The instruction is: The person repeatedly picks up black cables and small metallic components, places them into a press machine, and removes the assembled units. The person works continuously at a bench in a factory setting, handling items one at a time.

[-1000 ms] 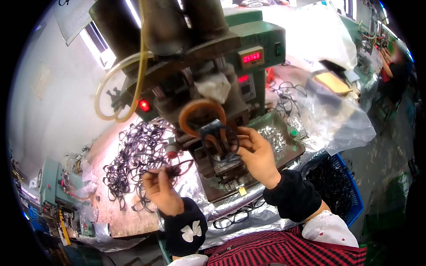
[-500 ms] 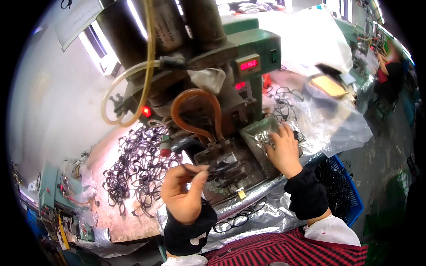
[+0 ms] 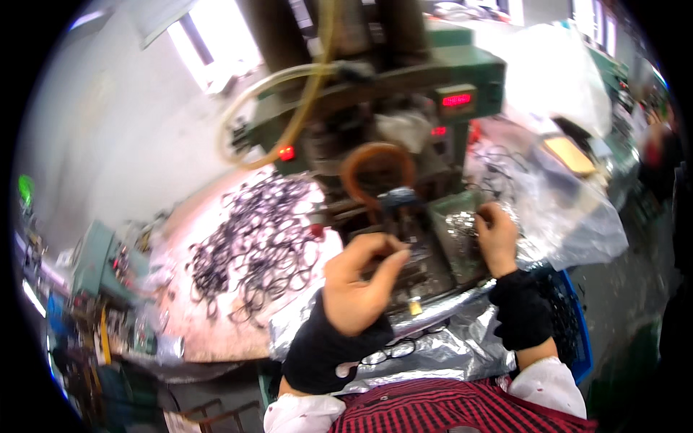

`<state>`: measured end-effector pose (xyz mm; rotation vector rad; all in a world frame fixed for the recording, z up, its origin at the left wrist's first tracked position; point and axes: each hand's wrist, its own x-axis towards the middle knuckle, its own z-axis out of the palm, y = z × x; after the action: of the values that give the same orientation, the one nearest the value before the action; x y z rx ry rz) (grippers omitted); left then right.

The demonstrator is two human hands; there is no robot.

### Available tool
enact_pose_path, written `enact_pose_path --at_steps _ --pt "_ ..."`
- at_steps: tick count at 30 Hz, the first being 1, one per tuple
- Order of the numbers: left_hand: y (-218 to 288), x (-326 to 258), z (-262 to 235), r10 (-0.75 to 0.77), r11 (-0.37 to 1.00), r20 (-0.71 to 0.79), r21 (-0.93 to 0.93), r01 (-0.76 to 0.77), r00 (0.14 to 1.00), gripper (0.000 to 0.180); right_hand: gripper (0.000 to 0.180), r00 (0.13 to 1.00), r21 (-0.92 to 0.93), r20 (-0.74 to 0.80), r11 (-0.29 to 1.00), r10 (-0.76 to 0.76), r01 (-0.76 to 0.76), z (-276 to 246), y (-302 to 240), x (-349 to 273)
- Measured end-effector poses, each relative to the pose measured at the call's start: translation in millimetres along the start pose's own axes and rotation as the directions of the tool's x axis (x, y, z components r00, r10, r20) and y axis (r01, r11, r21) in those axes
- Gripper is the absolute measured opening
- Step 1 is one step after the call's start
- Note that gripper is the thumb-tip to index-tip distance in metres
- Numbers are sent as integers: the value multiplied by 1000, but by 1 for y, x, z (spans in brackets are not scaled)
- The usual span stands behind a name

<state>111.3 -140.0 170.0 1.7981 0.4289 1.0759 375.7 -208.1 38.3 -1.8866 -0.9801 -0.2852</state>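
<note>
My left hand (image 3: 359,283) is just in front of the machine's metal fixture (image 3: 426,278), thumb and forefinger pinched together. Blur hides what sits between those fingertips. Over a shallow tray (image 3: 462,261) of small shiny metal pieces (image 3: 462,229), my right hand (image 3: 498,239) has its fingers curled in and its thumb close to them. Anything in that hand is too small to make out. Above the fixture rises a green press (image 3: 473,68) with red displays and a looped orange hose (image 3: 348,173). A dark eyeglass frame (image 3: 401,349) lies on silver foil (image 3: 440,353) near my body.
Many dark eyeglass frames (image 3: 253,245) are heaped on the table (image 3: 216,343) at left. At right are a clear plastic bag (image 3: 588,231), a yellow pad (image 3: 570,155) and a blue crate (image 3: 582,339) beside my right arm. A person (image 3: 660,144) appears blurred farther back.
The view has swung, shifting the scene rightward. My right hand's fingers, spread over the metal pieces before, are now drawn together. The dark strip visible at my left fingertips is no longer distinct.
</note>
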Motion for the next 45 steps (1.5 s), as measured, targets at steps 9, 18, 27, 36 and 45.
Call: enact_pose_path --at_steps 9,18,27,36,45 --pt "-24 -64 -16 361 855 -290 482 -191 886 22 13 994 173 37 979 104 -108 -14 -10 -18" --pt "-161 13 -165 163 388 -285 899 204 945 21 16 990 343 117 933 76 -112 0 -44 -11" --pt "-232 -3 -158 218 509 -405 823 251 888 12 13 983 196 -68 968 172 -156 -49 -1 -45" --pt "-175 -4 -120 -43 869 -462 421 262 886 42 28 978 671 200 736 -62 -91 -12 -114 -10" --pt "-102 -36 -68 -74 984 -588 -175 -37 805 15 44 900 784 426 461 89 -416 6 -126 -24"
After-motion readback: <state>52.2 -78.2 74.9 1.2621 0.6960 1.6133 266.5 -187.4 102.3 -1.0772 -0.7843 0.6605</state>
